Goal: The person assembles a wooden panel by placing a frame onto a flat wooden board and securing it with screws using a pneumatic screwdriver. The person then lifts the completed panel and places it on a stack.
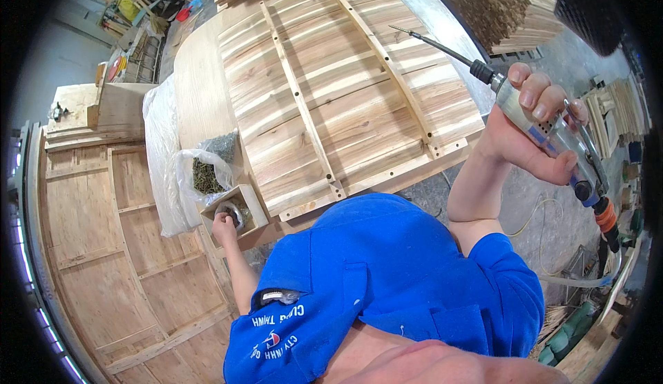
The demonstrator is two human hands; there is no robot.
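While the driver point(552, 132) is gripped at right by the right hand point(535, 125), screws are pinched from the box point(257, 208) at centre left by the left hand point(224, 226); the panel point(345, 87) battens seem unfastened.

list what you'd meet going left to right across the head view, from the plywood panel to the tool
plywood panel → clear bag of screws → left hand reaching into the small wooden box → slatted wooden panel → right hand gripping the pneumatic screwdriver
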